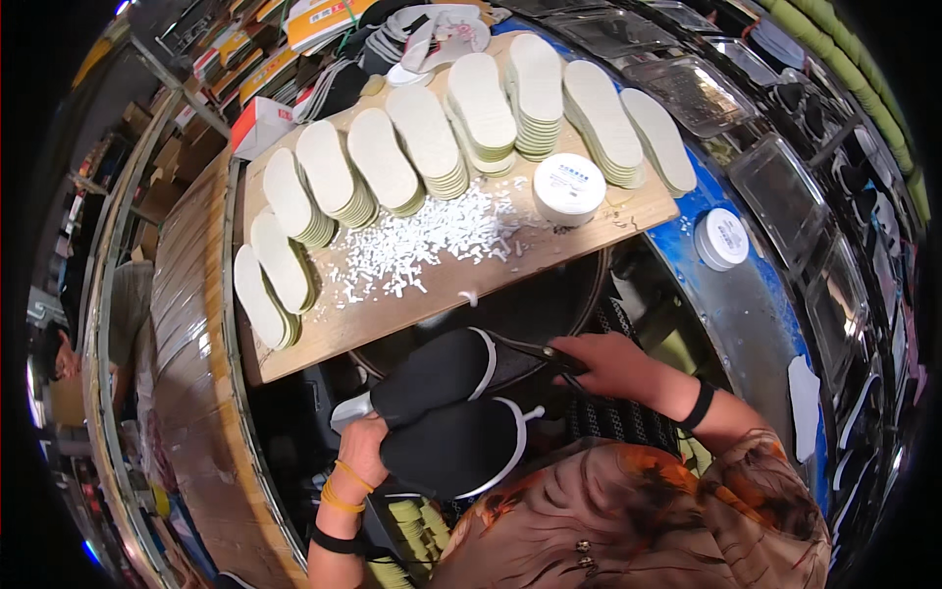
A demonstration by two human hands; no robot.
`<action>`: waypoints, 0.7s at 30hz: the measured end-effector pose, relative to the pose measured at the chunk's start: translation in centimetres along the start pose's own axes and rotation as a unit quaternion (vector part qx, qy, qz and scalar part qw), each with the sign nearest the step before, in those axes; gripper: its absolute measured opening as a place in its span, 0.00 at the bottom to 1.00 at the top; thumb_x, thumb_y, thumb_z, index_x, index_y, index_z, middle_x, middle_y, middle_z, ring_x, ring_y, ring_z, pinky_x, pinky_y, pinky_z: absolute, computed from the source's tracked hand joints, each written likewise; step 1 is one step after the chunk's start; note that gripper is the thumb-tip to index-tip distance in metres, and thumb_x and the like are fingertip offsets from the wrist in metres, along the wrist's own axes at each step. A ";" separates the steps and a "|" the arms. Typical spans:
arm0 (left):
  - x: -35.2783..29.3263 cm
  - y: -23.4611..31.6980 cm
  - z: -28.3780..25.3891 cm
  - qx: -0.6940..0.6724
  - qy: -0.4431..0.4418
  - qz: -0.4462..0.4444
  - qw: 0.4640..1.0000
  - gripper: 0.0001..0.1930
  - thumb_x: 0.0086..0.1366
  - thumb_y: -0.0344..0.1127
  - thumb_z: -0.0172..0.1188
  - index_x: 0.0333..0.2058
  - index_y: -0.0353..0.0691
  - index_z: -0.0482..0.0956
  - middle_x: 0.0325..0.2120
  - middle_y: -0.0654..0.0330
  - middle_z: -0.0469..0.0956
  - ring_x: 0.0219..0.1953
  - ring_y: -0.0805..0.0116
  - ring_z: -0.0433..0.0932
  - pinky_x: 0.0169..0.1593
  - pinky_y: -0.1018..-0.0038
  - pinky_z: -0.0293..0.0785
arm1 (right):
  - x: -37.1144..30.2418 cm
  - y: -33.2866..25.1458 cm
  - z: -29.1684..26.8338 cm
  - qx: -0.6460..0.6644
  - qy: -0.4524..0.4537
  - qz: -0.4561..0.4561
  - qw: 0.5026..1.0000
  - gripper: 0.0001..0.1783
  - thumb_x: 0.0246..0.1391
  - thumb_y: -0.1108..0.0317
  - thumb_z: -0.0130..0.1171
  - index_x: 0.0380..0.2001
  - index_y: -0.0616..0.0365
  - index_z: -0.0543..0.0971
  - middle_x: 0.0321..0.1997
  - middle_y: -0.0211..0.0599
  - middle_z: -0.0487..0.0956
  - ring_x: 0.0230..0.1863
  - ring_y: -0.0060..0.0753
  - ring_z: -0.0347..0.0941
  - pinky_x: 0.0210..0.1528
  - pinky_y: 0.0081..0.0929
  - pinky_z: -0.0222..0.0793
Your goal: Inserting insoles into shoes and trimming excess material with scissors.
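Note:
My left hand (363, 450) is closed round the near-left ends of two black shoes with white edging, held side by side over the front of the board. The upper shoe (427, 375) lies beyond the lower shoe (453, 450). From the right end of the lower one sticks out a short white tab (534, 413). My right hand (610, 367) grips dark-handled scissors (525, 346), their blades reaching left to the upper shoe's white edge. A small white scrap (469, 296) shows just beyond that shoe, at the board's front edge.
A wooden board (343, 339) bears several stacks of pale insoles (424, 128), scattered white clippings (422, 240) and a round white tub (569, 188). Another white tub (721, 239) stands on the blue-edged surface at right. Clear plastic trays (692, 93) lie farther right; boxes (319, 22) are piled far left.

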State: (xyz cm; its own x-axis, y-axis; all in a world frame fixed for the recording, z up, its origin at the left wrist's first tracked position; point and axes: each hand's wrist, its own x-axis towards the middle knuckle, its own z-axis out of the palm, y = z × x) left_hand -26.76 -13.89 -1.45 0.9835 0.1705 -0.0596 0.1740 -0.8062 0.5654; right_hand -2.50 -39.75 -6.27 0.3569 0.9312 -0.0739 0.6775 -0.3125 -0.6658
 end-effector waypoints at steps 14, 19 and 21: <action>0.3 -1.3 0.6 0.073 0.037 -0.092 0.992 0.12 0.44 0.29 0.58 0.32 0.37 0.77 0.32 0.47 0.76 0.34 0.48 0.75 0.37 0.66 0.72 | -1.4 -1.3 -0.3 0.069 -0.045 0.002 0.997 0.30 0.41 0.50 0.61 0.46 0.52 0.71 0.33 0.42 0.75 0.34 0.45 0.73 0.35 0.32 0.68; -1.2 -4.9 2.5 -0.183 0.149 -0.127 0.963 0.09 0.48 0.29 0.56 0.30 0.34 0.76 0.28 0.52 0.77 0.32 0.55 0.76 0.37 0.70 0.71 | -2.0 -0.2 1.6 0.102 -0.045 0.019 0.994 0.28 0.40 0.54 0.63 0.46 0.53 0.71 0.31 0.42 0.75 0.33 0.45 0.73 0.34 0.31 0.68; -2.7 -6.5 2.6 -0.216 0.136 -0.118 0.960 0.08 0.53 0.28 0.53 0.32 0.35 0.76 0.30 0.54 0.77 0.32 0.62 0.76 0.37 0.72 0.70 | -1.6 -1.7 1.4 0.109 -0.059 0.014 0.992 0.29 0.40 0.53 0.63 0.46 0.53 0.71 0.31 0.41 0.75 0.33 0.45 0.73 0.33 0.32 0.68</action>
State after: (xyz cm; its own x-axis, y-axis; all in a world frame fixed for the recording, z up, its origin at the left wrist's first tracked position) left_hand -30.39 -10.54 -7.10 0.8605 0.5076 -0.0442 0.2959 -0.4272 0.8544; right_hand -5.14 -40.47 -6.00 0.2869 0.9424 -0.1722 0.5096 -0.3023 -0.8056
